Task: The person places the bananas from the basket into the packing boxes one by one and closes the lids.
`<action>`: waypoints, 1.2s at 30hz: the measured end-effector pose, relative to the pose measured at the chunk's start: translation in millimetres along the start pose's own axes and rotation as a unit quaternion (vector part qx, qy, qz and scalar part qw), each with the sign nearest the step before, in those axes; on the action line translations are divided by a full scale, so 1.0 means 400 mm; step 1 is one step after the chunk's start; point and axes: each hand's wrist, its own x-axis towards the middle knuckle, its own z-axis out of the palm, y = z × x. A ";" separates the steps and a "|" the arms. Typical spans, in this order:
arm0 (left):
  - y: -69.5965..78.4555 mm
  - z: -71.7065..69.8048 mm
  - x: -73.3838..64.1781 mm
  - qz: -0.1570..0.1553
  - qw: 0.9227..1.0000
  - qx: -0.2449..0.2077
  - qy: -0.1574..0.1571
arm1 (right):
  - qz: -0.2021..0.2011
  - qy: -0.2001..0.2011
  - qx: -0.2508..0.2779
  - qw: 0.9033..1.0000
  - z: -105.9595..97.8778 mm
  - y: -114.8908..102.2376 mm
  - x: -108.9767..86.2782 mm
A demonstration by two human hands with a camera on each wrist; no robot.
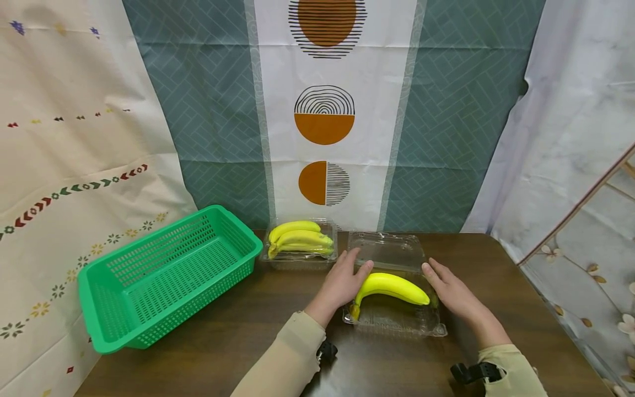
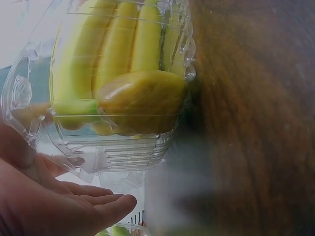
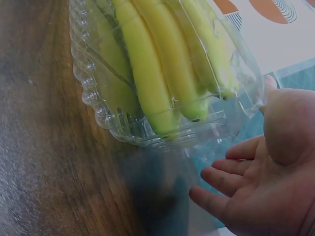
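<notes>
A clear plastic clamshell box (image 1: 397, 329) stands on the table with its lid (image 1: 386, 249) folded back behind it. Yellow bananas (image 1: 392, 286) lie in it; the wrist views show several side by side, with a thick brown-yellow stem end (image 2: 142, 101) facing the left wrist camera. At the box's left side is my left hand (image 1: 342, 281), its thumb close by the rim and its fingers straight. My right hand (image 1: 453, 292) flanks the right side, thumb tip at the rim (image 3: 253, 96) and the other fingers spread out below.
A second clear box (image 1: 327, 229) holding bananas (image 1: 300, 238) stands behind and left of the first. On the left sits a green perforated basket (image 1: 173, 317). Patterned cloth (image 1: 324, 187) hangs along the table's back edge.
</notes>
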 end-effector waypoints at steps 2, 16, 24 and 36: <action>0.000 0.001 0.000 0.001 1.000 0.001 0.001 | -0.003 0.000 0.004 1.000 0.002 -0.002 -0.001; 0.000 -0.001 0.001 0.008 1.000 -0.001 0.001 | -0.004 -0.002 0.008 1.000 0.003 -0.013 0.000; 0.002 -0.001 -0.006 0.010 1.000 -0.001 -0.008 | 0.000 -0.003 0.009 1.000 0.005 -0.005 -0.009; 0.008 -0.007 -0.006 0.014 1.000 0.003 0.000 | -0.007 0.004 0.014 1.000 0.000 -0.014 -0.009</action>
